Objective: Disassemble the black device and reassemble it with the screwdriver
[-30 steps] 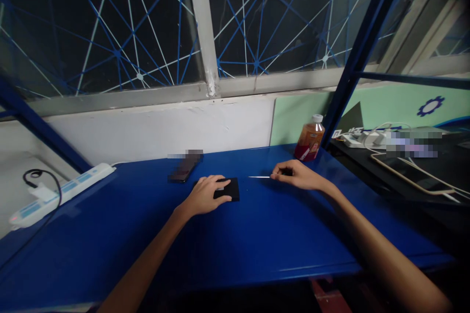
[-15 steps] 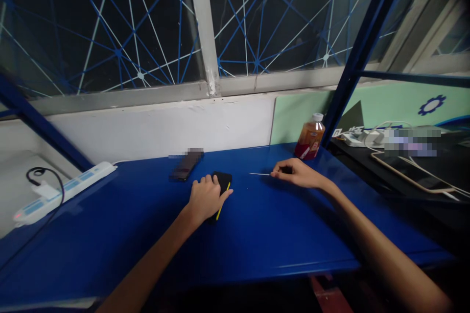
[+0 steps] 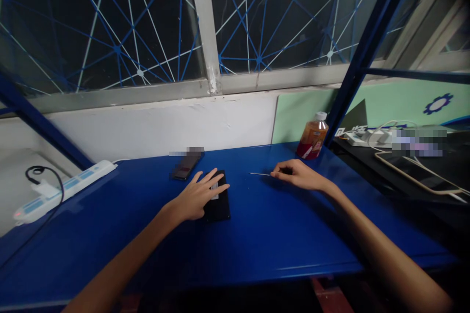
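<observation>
My left hand (image 3: 196,196) is open, its fingers spread over a flat black rectangular object (image 3: 220,210). Part of a pale label (image 3: 215,191) on that object shows between the fingers; its kind I cannot make out. To the right, my right hand (image 3: 295,174) pinches a thin, pointed metal tool (image 3: 260,173) between thumb and fingers. The tip points left, a short way from the black object and not touching it. A dark phone (image 3: 187,165) lies behind my left hand, with blurred blocks over its far end.
A bottle of reddish-orange drink (image 3: 313,137) stands at the back right of the blue table (image 3: 271,244). At the left edge lies a white power strip (image 3: 69,193) with a plugged-in black cable. Another device (image 3: 414,171) and cables are on the black surface at right.
My left hand has loosened from a bent grip and spread its fingers. The black object now lies with its labelled face up, its yellow edge out of sight. My right hand has hardly moved.
</observation>
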`<state>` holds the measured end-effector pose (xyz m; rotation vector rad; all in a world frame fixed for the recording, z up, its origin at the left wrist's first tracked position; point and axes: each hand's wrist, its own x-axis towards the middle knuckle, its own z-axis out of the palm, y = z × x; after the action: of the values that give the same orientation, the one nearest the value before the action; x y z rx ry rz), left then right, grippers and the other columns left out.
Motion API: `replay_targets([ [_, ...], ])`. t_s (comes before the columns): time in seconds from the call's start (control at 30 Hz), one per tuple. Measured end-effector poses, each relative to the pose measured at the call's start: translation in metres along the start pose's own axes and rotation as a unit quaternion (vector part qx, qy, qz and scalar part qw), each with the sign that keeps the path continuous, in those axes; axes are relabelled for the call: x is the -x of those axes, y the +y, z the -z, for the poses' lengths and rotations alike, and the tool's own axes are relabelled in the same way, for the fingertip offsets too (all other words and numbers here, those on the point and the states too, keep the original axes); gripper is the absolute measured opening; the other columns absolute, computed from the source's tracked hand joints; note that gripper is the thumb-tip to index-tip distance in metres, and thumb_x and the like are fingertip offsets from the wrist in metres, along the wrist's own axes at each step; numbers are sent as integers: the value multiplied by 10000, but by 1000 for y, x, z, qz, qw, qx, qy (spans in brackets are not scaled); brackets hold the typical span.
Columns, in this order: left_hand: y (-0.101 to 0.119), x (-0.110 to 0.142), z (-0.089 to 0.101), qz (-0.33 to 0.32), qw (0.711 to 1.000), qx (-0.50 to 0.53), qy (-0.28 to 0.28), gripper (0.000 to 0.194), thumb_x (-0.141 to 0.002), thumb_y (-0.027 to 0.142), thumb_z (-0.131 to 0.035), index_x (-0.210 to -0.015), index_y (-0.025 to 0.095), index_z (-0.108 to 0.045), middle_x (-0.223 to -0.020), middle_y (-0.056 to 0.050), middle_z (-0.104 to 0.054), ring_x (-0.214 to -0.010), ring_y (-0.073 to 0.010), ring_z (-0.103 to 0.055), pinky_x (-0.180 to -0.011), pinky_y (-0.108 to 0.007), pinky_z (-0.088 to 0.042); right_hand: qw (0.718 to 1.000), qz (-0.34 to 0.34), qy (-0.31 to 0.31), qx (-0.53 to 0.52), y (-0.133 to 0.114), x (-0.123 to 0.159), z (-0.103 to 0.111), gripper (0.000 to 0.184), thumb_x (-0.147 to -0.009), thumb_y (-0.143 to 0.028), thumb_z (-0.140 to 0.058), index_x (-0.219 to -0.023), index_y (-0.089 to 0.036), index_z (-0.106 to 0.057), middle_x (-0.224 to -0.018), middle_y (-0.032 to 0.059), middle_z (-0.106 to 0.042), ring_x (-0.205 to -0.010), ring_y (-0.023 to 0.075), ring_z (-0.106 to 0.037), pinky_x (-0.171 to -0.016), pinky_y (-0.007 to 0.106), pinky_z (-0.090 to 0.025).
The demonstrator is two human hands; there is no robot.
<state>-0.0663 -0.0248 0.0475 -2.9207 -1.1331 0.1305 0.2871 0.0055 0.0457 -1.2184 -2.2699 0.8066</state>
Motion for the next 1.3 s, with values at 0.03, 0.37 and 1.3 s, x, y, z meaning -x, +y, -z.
replay_targets([
  [0.03, 2, -2, 1, -4, 1000, -8, 4, 903, -645, 7, -525, -1457, 316, -279, -1573, -73, -205, -1446, -343, -123, -1088, -633, -172, 1000, 0, 0, 0, 0, 0, 0, 421, -888, -519, -491, -772, -156, -668, -613, -2, -544, -555, 115, -427, -525, 263, -328],
  [0.37, 1, -16, 13, 55, 998, 8, 12, 654, -633, 466, -747, -1198, 173, -597, -1364, -184, -523, -1386, -393, -279, -1106, -593, -147, 999, -11, -47, -22, 1, -5, -17, 459, -872, -566, -497, -766, -148, -656, -615, -5, -546, -531, 104, -415, -500, 248, -308],
  [1.3, 22, -38, -2, 4, 986, 163, 46, 801, -734, 622, -651, -1416, 284, -400, -1391, -93, -510, -1262, -342, -446, -1041, -509, -287, 997, -25, -30, 73, 4, -12, -39, 473, -870, -589, -482, -705, -189, -672, -586, -13, -568, -527, 103, -444, -503, 238, -281],
])
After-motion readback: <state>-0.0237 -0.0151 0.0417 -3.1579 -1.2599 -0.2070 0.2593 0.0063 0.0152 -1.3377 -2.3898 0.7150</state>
